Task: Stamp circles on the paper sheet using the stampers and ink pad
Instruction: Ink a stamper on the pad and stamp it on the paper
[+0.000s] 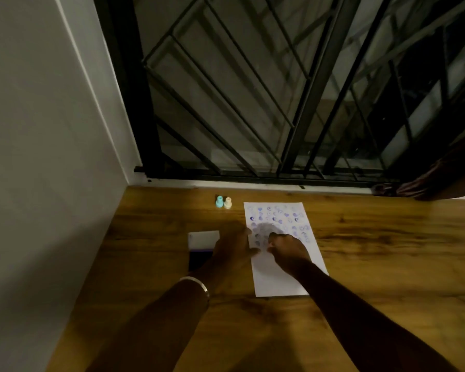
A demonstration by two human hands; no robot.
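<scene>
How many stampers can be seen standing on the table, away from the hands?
2: a blue stamper and a cream stamper stand side by side beyond the paper's far left corner. The right hand may hide another.

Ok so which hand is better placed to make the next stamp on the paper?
Right. The right hand is curled over the paper sheet, beside the printed rows and above the blank lower part. The left hand lies flat at the sheet's left edge, apparently steadying it, nearer the ink pad.

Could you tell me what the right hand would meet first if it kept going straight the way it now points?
Probably the stamped upper part of the white paper sheet: the right hand points away from the person over it. Beyond lies bare brown wooden table. Its height above the sheet is unclear.
</scene>
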